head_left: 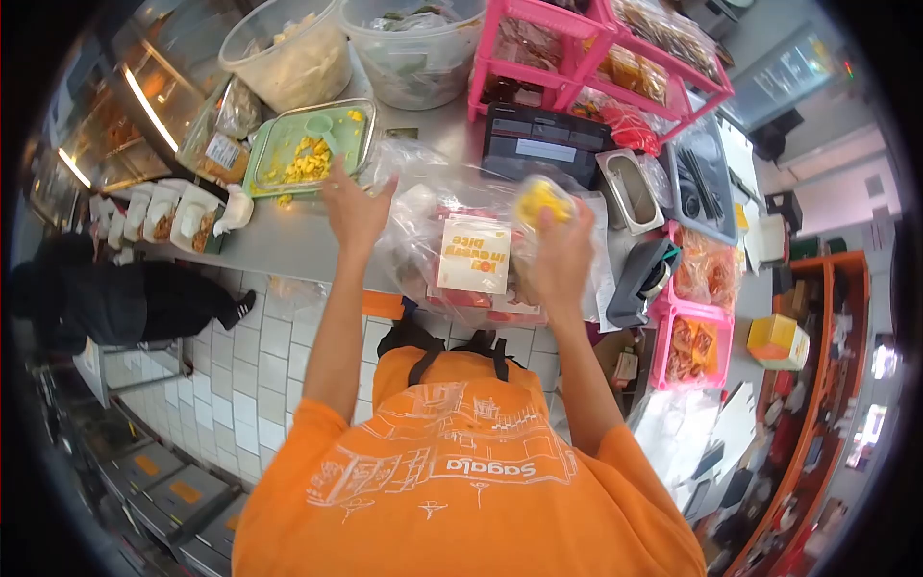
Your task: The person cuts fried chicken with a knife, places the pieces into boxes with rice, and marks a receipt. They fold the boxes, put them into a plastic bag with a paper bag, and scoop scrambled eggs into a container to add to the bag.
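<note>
My right hand (560, 252) is closed around a small clear plastic packet of yellow food (544, 202), lifted above the counter. To the left, my left hand (358, 210) has thumb and index finger spread apart. Its fingertips are at the front edge of a glass dish (361, 144) on a green tray. Yellow chopped food (308, 162) lies in the dish beside a pale green scoop (318, 125), whose handle ends close to my index finger. Between my hands, a large clear plastic bag (409, 207) lies with a printed cream-coloured packet (475, 254) on it or in it.
Two big clear tubs (288, 72) stand at the back, beside a pink rack (548, 67). A dark tablet-like device (543, 139), a metal pan (630, 190) and pink baskets (690, 346) are to the right. Another person in dark clothes (106, 298) stands at the left.
</note>
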Demonstrator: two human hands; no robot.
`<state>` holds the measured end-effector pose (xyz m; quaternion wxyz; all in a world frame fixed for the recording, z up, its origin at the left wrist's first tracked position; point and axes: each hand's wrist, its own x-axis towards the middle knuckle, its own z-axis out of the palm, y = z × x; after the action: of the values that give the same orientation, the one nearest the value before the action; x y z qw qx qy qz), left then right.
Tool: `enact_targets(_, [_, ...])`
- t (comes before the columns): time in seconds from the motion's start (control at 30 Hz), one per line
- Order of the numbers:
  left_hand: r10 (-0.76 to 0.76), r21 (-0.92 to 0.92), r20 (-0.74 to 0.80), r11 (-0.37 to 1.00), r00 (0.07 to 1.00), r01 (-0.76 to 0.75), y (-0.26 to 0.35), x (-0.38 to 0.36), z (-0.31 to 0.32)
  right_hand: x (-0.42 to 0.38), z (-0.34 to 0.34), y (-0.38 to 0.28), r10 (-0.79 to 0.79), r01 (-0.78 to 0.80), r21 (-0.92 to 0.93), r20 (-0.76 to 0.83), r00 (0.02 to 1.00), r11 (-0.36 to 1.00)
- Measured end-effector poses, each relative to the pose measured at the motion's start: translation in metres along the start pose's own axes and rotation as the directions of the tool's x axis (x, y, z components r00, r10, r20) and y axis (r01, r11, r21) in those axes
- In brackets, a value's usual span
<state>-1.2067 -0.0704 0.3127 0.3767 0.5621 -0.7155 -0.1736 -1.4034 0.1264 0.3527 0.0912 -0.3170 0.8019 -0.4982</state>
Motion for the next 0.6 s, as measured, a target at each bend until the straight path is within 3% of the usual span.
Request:
enact_targets(0.03, [-0.146,-0.129,0.247,0.975,0.958,0.182,-0.011,0.003,0.007,0.001,-0.013,0.007,0.011,-0.013,-0.050,-0.042,0.999,0.999])
enact_targets(0.07, [-0.147,-0.131,0.238,0.975,0.960,0.182,-0.006,0.002,-0.002,-0.001,-0.026,0.007,0.003,-0.005,-0.046,-0.039,0.999,0.999])
enact_targets(0.13, [-0.011,-0.048,0.138,0.999,0.990,0.018,0.015,-0.012,-0.035,-0.012,-0.052,-0.002,-0.124,0.118,-0.230,-0.013,0.992,0.966])
enact_targets(0.17, [0.196,0.070,0.049,0.977,0.979,-0.200,0.027,-0.018,-0.056,-0.018,-0.055,-0.015,-0.116,0.110,-0.232,-0.015,0.993,0.967])
enact_targets(0.2, [0.400,0.201,-0.007,0.898,0.916,-0.391,0.038,-0.024,-0.077,-0.028,-0.052,-0.032,-0.157,0.163,-0.054,0.109,0.982,0.985])
enact_targets(0.23, [0.393,0.201,0.012,0.900,0.920,-0.387,0.043,-0.028,-0.091,-0.038,-0.045,-0.043,-0.211,0.186,0.130,0.224,0.951,0.974])
enact_targets(0.27, [0.209,-0.286,0.238,0.948,0.948,-0.137,0.045,-0.029,-0.105,-0.040,-0.025,-0.045,-0.250,0.201,0.174,0.335,0.908,0.964])
enact_targets(0.3, [0.134,-0.622,0.503,0.742,0.854,0.250,0.050,-0.029,-0.118,-0.035,-0.007,-0.043,-0.292,0.213,0.220,0.436,0.852,0.952])
enact_targets(0.33, [0.131,-0.620,0.511,0.740,0.849,0.259,0.073,-0.032,-0.131,-0.027,0.002,-0.035,-0.282,0.206,0.213,0.438,0.853,0.955])
enact_targets(0.4, [0.133,-0.853,0.436,0.376,0.890,0.361,0.128,-0.033,-0.141,-0.006,0.021,-0.028,0.224,-0.082,-0.249,0.622,0.750,0.965])
enact_targets(0.43, [0.136,-0.858,0.430,0.371,0.893,0.356,0.130,-0.034,-0.139,-0.001,0.017,-0.029,0.219,-0.075,-0.250,0.620,0.753,0.965])
enact_targets(0.5, [0.109,-0.841,0.294,0.502,0.950,0.203,0.125,-0.039,-0.136,0.005,0.000,-0.026,0.332,0.380,-0.512,0.831,0.447,0.770])
enact_targets(0.53, [0.108,-0.845,0.286,0.496,0.952,0.198,0.118,-0.038,-0.137,0.000,0.002,-0.022,0.202,0.413,-0.447,0.834,0.513,0.794])
enact_targets(0.57, [0.329,-0.818,0.267,0.575,0.906,0.032,0.109,-0.035,-0.139,-0.001,0.009,-0.020,0.200,0.418,-0.449,0.833,0.516,0.790])
enact_targets(0.6, [0.532,-0.779,0.267,0.610,0.803,-0.145,0.104,-0.034,-0.141,-0.005,0.018,-0.021,0.224,0.281,-0.468,0.765,0.604,0.838])
